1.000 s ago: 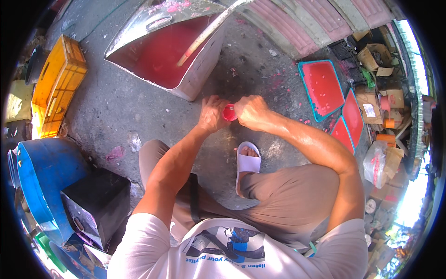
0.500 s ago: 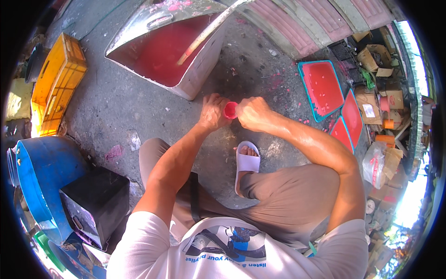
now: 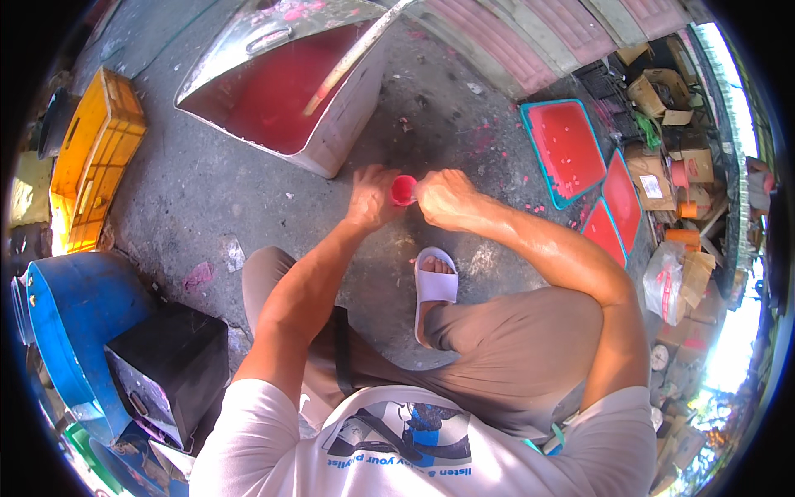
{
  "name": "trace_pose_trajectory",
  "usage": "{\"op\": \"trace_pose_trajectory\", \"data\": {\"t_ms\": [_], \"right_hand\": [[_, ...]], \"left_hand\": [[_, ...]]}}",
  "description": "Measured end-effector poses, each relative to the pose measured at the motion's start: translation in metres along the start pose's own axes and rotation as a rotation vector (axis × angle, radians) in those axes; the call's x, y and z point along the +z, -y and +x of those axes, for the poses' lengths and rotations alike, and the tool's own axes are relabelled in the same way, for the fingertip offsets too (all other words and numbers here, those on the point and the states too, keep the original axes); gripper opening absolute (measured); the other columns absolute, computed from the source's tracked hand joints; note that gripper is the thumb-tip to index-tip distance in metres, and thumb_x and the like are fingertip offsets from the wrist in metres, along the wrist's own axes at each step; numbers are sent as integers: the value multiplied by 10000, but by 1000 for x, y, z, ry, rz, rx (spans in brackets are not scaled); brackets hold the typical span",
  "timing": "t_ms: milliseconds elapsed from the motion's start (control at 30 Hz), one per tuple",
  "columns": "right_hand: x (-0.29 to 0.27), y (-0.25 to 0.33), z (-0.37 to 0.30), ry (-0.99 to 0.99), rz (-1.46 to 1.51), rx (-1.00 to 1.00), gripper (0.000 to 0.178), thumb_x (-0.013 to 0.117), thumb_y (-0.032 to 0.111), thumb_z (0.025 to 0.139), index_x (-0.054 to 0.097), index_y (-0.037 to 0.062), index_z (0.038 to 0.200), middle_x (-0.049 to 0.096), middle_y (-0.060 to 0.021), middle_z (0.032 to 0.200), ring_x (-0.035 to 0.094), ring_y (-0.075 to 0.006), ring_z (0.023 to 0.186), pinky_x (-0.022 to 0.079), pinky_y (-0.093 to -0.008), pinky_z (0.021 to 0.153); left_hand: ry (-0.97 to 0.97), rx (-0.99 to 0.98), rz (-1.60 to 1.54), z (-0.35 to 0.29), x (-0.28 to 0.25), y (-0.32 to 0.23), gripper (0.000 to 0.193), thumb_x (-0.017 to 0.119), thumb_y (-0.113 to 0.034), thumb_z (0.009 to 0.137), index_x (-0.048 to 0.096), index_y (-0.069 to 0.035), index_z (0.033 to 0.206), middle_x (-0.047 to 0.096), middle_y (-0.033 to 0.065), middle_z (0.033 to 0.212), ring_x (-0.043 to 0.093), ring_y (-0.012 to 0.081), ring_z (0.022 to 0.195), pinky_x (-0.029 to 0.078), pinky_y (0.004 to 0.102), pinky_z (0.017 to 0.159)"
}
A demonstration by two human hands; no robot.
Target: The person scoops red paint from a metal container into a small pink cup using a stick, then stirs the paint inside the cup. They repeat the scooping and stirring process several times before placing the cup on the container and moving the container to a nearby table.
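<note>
Above the grey floor (image 3: 186,195), near the centre of the view, a small red cup (image 3: 403,190) sits between the two hands. The left hand (image 3: 371,199) grips the cup from its left side, fingers wrapped around the far part of the wall; the open mouth faces the camera. The right hand (image 3: 445,200) is positioned at the opposite side of the rim, with the fingers curled inward. Whether it pinches an object or only touches the rim cannot be told.

Beyond the hands stands a large metal bin (image 3: 344,128) containing red liquid (image 3: 269,103). A long pole (image 3: 358,62) leans in the bin, its lower end at the liquid. To the right, a blue-rimmed tray (image 3: 541,157) with a red inside carries small pale pieces; two further red panels lie just beside it. Cardboard boxes (image 3: 662,95) and a plastic bag (image 3: 664,282) are located at the far right.

Along the left side are a yellow crate (image 3: 116,137), a blue barrel (image 3: 79,302) and a black box (image 3: 178,348). One foot, fitted with a pale slipper (image 3: 436,288), rests on the floor below the cup.
</note>
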State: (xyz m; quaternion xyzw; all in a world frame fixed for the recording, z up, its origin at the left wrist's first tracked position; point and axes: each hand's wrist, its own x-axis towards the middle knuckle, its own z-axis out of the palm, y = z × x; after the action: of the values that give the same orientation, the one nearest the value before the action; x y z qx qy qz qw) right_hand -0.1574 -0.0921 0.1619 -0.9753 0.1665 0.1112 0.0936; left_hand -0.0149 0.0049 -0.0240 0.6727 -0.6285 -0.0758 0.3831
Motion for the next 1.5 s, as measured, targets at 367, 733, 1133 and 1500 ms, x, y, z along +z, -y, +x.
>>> {"op": "trace_pose_trajectory", "data": {"t_ms": [367, 733, 1133, 1500], "right_hand": [[3, -4, 2, -97, -77, -89, 152, 688, 137, 770, 732, -4, 734, 720, -264, 751, 739, -458, 702, 593, -547, 637], [-2, -4, -2, -20, 81, 19, 170, 673, 147, 779, 727, -6, 727, 708, -288, 753, 724, -495, 706, 589, -569, 650], [-6, -6, -5, -39, -4, 66, 184, 668, 130, 810, 758, -25, 764, 728, -293, 779, 751, -479, 748, 616, -548, 700], [-1, -15, -8, -24, -5, 90, 193, 681, 163, 845, 767, 1, 785, 735, -269, 785, 748, -469, 753, 603, -558, 693]], "left_hand": [[45, -26, -38, 0, 2, 2, 678, 948, -354, 681, 705, -129, 1272, 754, 95, 1213, 592, 343, 1260, 385, 519, 1101], [52, -34, -61, 4, -4, -4, 648, 940, -300, 656, 715, -139, 1242, 741, 93, 1209, 590, 344, 1246, 402, 523, 1091], [77, -79, -14, 3, -2, 0, 715, 927, -261, 599, 700, -158, 1269, 686, 86, 1243, 564, 335, 1263, 408, 545, 1079], [63, -67, -20, 2, -4, -1, 664, 921, -287, 571, 718, -165, 1191, 705, 86, 1187, 587, 329, 1224, 407, 539, 1062]]}}
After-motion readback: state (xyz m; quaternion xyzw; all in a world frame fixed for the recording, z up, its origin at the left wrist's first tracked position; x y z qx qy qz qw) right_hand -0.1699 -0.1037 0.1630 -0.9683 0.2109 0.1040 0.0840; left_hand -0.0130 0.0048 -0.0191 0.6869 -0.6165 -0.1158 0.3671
